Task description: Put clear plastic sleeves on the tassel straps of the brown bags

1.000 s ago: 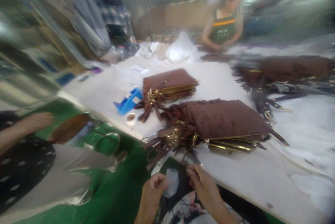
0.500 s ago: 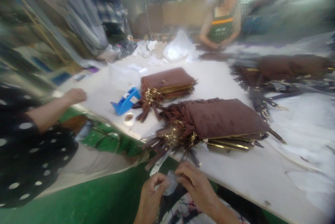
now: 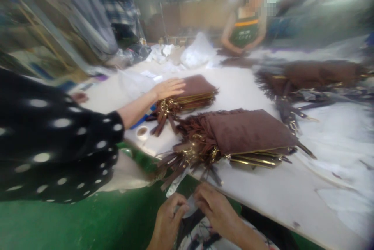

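Low in the view, just off the table edge, my left hand [image 3: 172, 213] pinches a small translucent piece of plastic film [image 3: 191, 204] between thumb and fingers. My right hand [image 3: 212, 208] grips the other side of the same film, its fingertips curled. Dark material hangs below the film; what it is I cannot make out. Beyond my hands lies a stack of brown fringed pouches [image 3: 251, 131] with gold zips, their tassels and metal clasps hanging toward the table edge. A white strip [image 3: 175, 185] dangles among the tassels.
A co-worker's hand [image 3: 171, 87] in a dotted black sleeve [image 3: 64, 137] rests on a second pouch stack [image 3: 198, 86], partly covering a blue tape dispenser [image 3: 140, 120]. A tape roll [image 3: 142, 132] lies nearby. More brown bags [image 3: 315, 74] lie right. Another person [image 3: 245, 34] stands across the table.
The co-worker's arm has reached in from the left, its hand now on the farther pouch stack. My hands have come slightly closer together, with less of the film showing.
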Demonstrator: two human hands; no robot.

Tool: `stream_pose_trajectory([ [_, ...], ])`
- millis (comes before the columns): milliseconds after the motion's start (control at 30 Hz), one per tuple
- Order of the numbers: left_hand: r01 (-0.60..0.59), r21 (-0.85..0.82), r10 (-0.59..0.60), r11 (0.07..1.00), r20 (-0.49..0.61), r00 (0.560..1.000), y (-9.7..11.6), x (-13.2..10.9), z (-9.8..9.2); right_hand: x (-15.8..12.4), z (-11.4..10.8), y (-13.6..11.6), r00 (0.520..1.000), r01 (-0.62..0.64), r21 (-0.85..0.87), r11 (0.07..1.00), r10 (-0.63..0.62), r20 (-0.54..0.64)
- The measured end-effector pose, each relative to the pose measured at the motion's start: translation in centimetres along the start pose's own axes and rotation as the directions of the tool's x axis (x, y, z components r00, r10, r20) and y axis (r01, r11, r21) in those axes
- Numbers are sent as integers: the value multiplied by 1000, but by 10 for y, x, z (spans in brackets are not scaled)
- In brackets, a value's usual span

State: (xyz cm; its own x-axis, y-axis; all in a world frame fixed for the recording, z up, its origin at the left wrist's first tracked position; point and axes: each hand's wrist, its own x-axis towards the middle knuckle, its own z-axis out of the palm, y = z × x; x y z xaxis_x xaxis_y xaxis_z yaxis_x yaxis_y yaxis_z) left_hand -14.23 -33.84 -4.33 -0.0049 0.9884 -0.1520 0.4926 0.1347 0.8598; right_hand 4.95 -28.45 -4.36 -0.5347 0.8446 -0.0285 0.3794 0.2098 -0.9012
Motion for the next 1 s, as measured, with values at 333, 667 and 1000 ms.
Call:
stream_pose_trajectory([
  [333, -56, 52, 53, 997, 48, 997, -8, 1, -2, -12, -23, 1, 969, 82, -63, 995, -64, 240],
  [667, -21, 11, 21, 1000, -8, 1000, -11, 0, -9, 18, -19, 20, 888, -407, 20, 913, 401, -226],
  [1000, 11, 105, -1, 994, -89, 996, -28, -3, -16, 43, 2, 17, 885, -402, 89, 911, 412, -216],
])
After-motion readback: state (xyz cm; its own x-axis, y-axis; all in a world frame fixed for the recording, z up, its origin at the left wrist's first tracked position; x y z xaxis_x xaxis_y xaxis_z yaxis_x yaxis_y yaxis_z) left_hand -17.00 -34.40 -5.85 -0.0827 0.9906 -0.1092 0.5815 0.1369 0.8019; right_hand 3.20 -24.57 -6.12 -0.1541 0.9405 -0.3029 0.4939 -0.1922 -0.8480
